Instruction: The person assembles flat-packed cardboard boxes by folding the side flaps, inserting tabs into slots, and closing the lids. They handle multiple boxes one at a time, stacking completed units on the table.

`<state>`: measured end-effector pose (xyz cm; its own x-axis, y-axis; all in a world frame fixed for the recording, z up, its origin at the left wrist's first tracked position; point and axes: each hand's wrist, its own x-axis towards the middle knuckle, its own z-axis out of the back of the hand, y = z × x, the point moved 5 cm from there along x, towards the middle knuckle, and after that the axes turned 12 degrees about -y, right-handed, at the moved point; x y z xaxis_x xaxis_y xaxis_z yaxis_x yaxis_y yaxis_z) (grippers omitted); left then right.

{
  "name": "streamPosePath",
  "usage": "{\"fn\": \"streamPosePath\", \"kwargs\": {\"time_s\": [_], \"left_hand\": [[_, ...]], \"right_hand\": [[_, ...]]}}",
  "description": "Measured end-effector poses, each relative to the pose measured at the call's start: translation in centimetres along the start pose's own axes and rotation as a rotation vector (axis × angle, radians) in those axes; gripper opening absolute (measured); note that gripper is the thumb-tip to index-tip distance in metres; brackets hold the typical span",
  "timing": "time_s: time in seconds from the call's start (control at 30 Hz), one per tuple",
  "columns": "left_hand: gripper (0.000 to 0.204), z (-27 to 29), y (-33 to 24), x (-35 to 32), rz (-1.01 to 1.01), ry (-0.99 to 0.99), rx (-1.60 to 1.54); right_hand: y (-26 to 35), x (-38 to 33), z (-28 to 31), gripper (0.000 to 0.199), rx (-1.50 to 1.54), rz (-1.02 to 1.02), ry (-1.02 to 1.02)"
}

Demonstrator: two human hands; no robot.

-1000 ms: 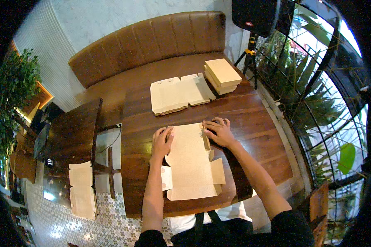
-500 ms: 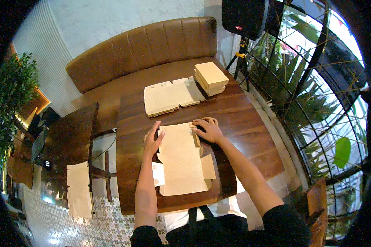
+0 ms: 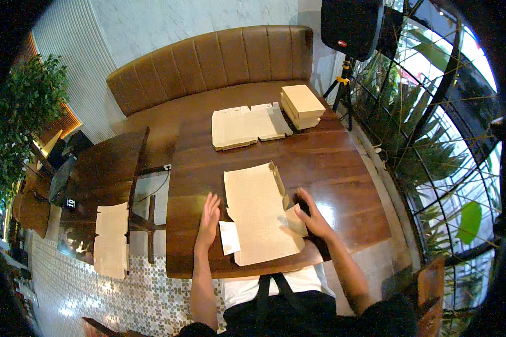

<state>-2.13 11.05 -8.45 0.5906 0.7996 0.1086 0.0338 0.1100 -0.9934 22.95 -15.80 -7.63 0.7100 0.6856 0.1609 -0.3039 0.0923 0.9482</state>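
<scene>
A brown cardboard box blank [image 3: 258, 216] lies partly folded on the dark wooden table [image 3: 348, 168] in front of me. Along its right side, narrow flaps stand up, and a wider side flap [image 3: 296, 220] sticks out. A white flap [image 3: 229, 237] shows at its lower left. Just off the left edge is my left hand [image 3: 209, 219], open, its fingers stretched out and holding nothing. My right hand [image 3: 316, 218] is open beside the wider flap, thumb and fingers apart. Whether its thumb touches that flap, I cannot tell.
Flat cardboard blanks [image 3: 236, 128] lie stacked farther back, beside a pile of folded boxes [image 3: 302, 101]. Another blank [image 3: 111, 241] lies on the table at left. Behind runs a brown padded bench [image 3: 219, 56]. A black speaker [image 3: 351, 28] stands on a tripod at right.
My right hand has left the blank's far right corner and come nearer, down beside the wider flap. My left hand has moved off the left edge. The far right flap stands up more freely.
</scene>
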Motion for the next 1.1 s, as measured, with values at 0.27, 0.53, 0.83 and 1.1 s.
{"fn": "streamPosePath", "kwargs": {"time_s": [0.27,0.53,0.83,1.1], "left_hand": [[0.066,-3.8,-3.2,-10.1,-0.118,-0.146,0.376],[0.078,-6.8,-4.2,-4.4,-0.149,-0.155,-0.061],[0.084,-5.0,-5.2,-10.5,-0.188,-0.145,0.395],[0.077,-10.4,-8.3,-13.1,-0.261,0.502,0.498]], "right_hand": [[1.7,-4.8,-0.4,0.067,-0.471,0.016,-0.219],[0.5,-0.6,-1.4,0.063,0.083,0.019,-0.373],[1.3,-5.6,2.7,0.065,0.176,-0.16,-0.306],[2.0,-4.1,3.1,0.068,-0.473,0.087,-0.219]]}}
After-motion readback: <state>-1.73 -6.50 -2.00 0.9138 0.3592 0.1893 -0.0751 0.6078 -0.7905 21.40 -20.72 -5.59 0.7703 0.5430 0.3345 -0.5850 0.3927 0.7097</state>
